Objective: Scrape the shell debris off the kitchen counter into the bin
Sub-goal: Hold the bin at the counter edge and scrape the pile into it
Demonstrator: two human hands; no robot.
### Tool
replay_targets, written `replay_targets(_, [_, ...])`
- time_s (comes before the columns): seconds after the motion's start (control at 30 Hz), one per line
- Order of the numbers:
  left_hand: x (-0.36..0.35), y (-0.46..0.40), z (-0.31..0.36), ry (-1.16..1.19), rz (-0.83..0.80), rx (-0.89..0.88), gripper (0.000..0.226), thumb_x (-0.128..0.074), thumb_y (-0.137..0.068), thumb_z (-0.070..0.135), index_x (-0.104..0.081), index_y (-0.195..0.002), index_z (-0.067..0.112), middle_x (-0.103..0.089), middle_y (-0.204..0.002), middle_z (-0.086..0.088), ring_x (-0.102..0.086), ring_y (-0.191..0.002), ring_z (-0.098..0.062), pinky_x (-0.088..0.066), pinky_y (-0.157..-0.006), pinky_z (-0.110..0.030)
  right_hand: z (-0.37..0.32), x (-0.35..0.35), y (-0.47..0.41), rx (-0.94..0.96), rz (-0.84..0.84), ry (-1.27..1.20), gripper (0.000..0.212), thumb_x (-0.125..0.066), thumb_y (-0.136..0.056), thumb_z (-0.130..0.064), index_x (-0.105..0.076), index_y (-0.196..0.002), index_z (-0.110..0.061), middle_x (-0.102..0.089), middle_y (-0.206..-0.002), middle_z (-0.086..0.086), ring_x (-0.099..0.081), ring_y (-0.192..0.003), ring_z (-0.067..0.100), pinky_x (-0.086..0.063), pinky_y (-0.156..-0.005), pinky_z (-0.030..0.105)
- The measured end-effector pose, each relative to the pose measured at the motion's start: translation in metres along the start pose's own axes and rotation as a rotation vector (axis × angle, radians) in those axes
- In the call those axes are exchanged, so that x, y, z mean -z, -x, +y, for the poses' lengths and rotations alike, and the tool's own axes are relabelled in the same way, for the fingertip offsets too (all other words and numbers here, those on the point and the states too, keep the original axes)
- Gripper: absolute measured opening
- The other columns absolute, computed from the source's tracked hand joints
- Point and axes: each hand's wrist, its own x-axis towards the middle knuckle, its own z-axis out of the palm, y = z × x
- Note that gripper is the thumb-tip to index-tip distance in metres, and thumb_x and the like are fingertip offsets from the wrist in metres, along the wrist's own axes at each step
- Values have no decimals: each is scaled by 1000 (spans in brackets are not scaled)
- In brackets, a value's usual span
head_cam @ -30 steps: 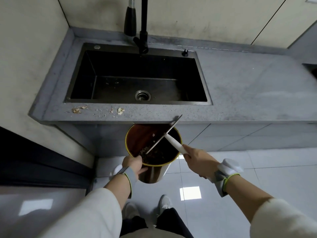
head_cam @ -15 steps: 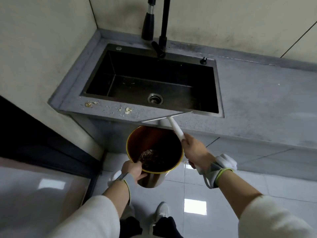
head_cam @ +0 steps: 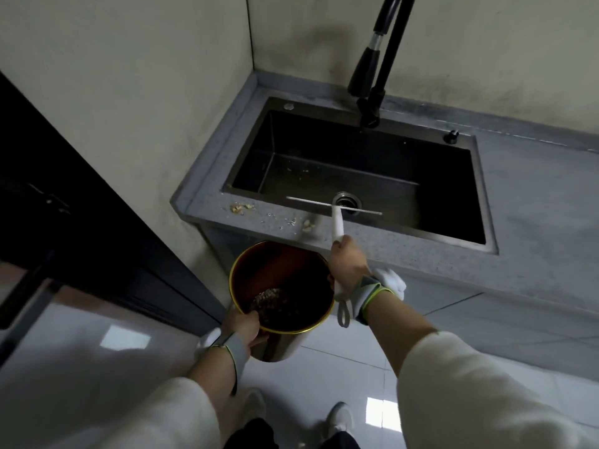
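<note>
Where the shell debris (head_cam: pixel 241 208) lies, on the narrow front strip of the counter (head_cam: pixel 405 251) between the sink (head_cam: pixel 356 176) and the counter's edge, it runs as a loose line from a bigger clump at the left, through small crumbs, to a pale bit (head_cam: pixel 308 224) at the right end. That line sits left of centre in the frame and runs almost level across it. The scraper (head_cam: pixel 334 205), held by its white handle in the clenched right hand (head_cam: pixel 348 267), hangs with its long thin blade nearly parallel to that line, just above it in the frame and reaching further right over the sink. So the debris lies to the left of and toward the frame bottom from the blade. The bin (head_cam: pixel 282 286) is gripped at its near rim by the left hand (head_cam: pixel 243 327) and sits under the counter edge, below the right end of the trail. A pull toward the edge looks the likely move; the left clump seems outside the bin's mouth.
</note>
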Motion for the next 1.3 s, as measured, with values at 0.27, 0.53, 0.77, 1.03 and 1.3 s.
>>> replay_targets(0.27, [34, -40, 20, -100, -89, -9, 14, -48, -95, 15, -56, -107, 15, -58, -106, -8, -56, -96, -31, -58, -80, -46, -6, -55, 15, -149, 26, 64, 24, -30, -99, -22, -39, -118, -10, -63, -107, 24, -62, -96, 42, -47, -77, 43])
replay_targets(0.53, [29, -52, 15, -181, -163, -34, 13, -52, -89, 12, -58, -100, 9, -65, -101, -13, -63, -88, -34, -60, -74, -45, 32, -18, 44, -45, -43, 149, 27, -28, -99, -32, -43, -119, -23, -61, -80, 13, -57, -53, 30, -46, -36, 26])
replay_targets(0.77, [19, -25, 21, -134, -168, -28, 34, -45, -96, 0, -50, -129, -1, -57, -124, -20, -58, -108, -40, -56, -81, -46, 52, 7, 72, -9, -108, 264, 32, -28, -100, -31, -42, -128, -27, -57, -72, 8, -50, -40, 22, -45, -36, 25])
replay_targets(1.03, [16, -20, 16, -104, -154, -9, 35, -46, -96, 2, -49, -131, 0, -56, -127, -19, -58, -109, -40, -57, -78, -43, 38, 32, 77, 84, -75, 202, 37, -29, -103, -30, -37, -138, -27, -60, -73, 9, -53, -41, 22, -47, -36, 28])
replay_targets(1.3, [45, -41, 11, -30, -69, 23, 27, -45, -97, 9, -49, -124, 8, -59, -115, -17, -61, -105, -41, -59, -72, -43, -28, -42, 30, 166, -57, 82, 31, -31, -102, -27, -43, -124, -10, -60, -93, 10, -64, -84, 38, -50, -65, 38])
